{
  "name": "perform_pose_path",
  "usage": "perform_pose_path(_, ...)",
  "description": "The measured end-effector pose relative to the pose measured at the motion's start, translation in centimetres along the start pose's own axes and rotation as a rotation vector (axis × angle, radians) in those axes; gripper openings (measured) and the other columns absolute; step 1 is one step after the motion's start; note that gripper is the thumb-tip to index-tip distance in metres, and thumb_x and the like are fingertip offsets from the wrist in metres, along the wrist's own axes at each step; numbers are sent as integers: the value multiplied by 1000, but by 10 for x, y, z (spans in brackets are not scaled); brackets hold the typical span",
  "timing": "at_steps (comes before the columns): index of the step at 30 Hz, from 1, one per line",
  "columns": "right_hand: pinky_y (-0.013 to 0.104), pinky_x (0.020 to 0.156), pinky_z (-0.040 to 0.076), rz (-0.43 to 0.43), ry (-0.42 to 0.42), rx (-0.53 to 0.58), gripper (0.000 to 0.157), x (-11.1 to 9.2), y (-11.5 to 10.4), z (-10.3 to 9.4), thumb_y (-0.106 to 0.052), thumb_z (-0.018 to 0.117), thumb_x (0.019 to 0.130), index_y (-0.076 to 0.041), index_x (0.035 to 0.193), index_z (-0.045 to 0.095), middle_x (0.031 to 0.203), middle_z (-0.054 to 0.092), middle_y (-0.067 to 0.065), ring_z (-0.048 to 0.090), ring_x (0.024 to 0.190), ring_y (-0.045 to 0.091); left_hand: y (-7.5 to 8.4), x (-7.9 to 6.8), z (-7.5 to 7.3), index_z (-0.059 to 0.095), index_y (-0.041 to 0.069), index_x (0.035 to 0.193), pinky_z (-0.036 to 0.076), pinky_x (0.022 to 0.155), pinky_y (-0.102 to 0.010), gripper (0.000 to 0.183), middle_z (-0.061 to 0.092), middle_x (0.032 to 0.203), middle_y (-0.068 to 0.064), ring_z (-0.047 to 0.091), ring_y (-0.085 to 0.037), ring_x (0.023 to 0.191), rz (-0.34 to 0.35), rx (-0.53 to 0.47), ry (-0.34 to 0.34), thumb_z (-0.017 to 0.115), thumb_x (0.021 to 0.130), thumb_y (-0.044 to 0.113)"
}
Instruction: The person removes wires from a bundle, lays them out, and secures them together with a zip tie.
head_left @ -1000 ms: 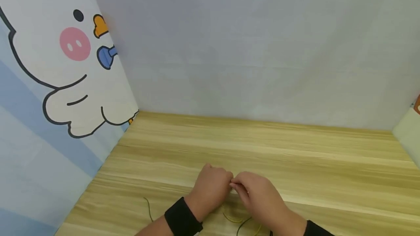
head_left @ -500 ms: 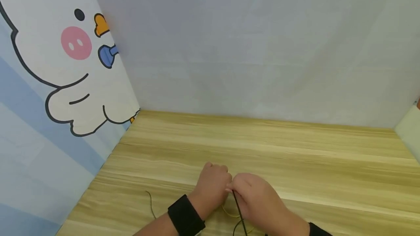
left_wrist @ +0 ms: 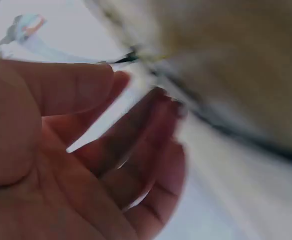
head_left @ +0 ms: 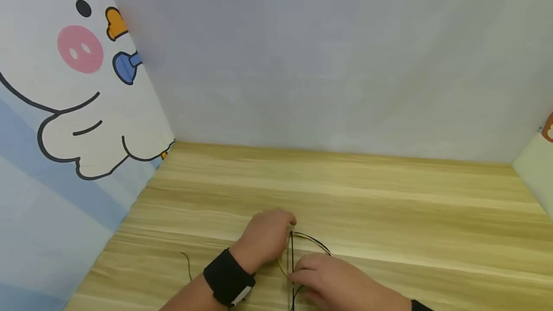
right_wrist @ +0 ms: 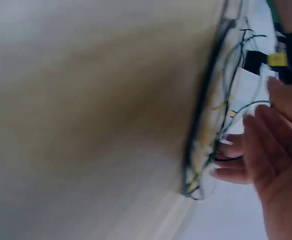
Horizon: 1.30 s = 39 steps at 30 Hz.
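In the head view my left hand (head_left: 265, 234) pinches a thin dark cord (head_left: 292, 253) near a small knot at its fingertips. The left wrist view shows the pinch between thumb (left_wrist: 81, 85) and index finger, with the other fingers loosely bent. My right hand (head_left: 332, 277) is lower and to the right, its fingertips at the dark cord. Its fingers (right_wrist: 260, 145) look fairly straight in the right wrist view, beside several thin cords; blur hides how firmly they touch. A black-and-yellow cord loop (head_left: 317, 242) curves from the knot to behind the right hand.
Wood-grain table (head_left: 367, 196) lies under the hands. One loose cord end (head_left: 187, 265) rests left of the left forearm. A plain pale wall (head_left: 324, 61) stands behind, and a cartoon-printed panel (head_left: 108, 119) at the left. Black bands (head_left: 229, 277) are on both wrists.
My right hand has moved away from the left fingertips, down toward the near edge. The knot and the cord loop have come into view. The left hand has shifted slightly left.
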State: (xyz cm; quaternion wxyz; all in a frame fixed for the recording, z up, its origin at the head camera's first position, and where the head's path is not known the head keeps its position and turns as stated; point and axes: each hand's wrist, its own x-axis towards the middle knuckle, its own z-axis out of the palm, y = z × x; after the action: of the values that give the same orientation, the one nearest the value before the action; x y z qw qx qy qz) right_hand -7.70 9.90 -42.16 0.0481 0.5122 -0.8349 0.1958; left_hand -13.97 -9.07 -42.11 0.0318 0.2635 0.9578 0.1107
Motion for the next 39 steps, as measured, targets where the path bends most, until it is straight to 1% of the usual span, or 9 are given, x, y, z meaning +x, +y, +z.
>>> perform_pose_path(4,26,84,49,40,63,-106,44,-8,-1,4,-7,71,81,-12,123,61,109,61,-7,58,98,8,9,-18,-20,66,14,124,50,91,-37,27,65,119,-4,60,-21,110,69,-1,-59,54,99,14)
perform_pose_path(7,28,89,50,125,58,-87,57,-16,-3,0,-6,69,80,-12,134,53,121,59,-7,56,108,9,17,-30,-25,61,12,131,46,99,-34,32,61,130,-4,54,-19,122,134,7,-159,51,103,22)
perform_pose_path(12,37,99,47,246,-112,-41,67,-32,-5,-10,-19,70,86,-9,146,42,143,48,1,48,128,16,23,-43,-17,53,11,140,41,105,-32,41,48,146,-4,44,-17,134,146,65,-273,50,103,29)
perform_pose_path(18,47,109,36,324,-309,-139,65,-43,5,-16,-50,60,94,-4,139,52,149,43,12,38,138,26,34,-46,1,30,16,154,29,113,-46,65,17,163,1,27,-24,144,35,111,-329,46,101,49)
perform_pose_path(20,49,111,33,356,-320,-176,58,-44,9,-20,-48,59,94,-4,132,59,146,48,11,41,137,26,37,-43,7,26,17,156,28,112,-49,69,14,163,2,27,-26,143,-7,129,-314,45,100,53)
perform_pose_path(24,51,110,33,414,-248,-241,38,-48,16,-30,-38,59,96,-5,110,70,130,61,10,52,127,26,42,-30,13,24,16,157,28,111,-50,75,16,163,0,30,-29,140,-69,153,-263,45,98,58)
perform_pose_path(29,53,107,36,461,-176,-266,27,-54,22,-36,-33,60,95,-9,95,71,120,65,10,56,120,28,48,-15,16,21,17,157,26,113,-51,77,16,163,-3,27,-32,143,-111,134,-236,43,97,61)
perform_pose_path(34,49,102,42,421,-131,-245,27,-58,22,-34,-32,65,92,-9,105,69,120,64,7,57,117,26,53,-14,14,23,20,157,28,112,-50,75,17,163,-4,27,-31,143,-93,125,-197,42,98,61)
perform_pose_path(39,42,96,47,482,-61,-259,41,-62,9,-40,-43,66,91,-10,116,67,117,64,0,59,113,20,48,-25,11,34,18,152,35,106,-48,70,34,155,-7,38,-28,136,-71,114,-66,45,97,59)
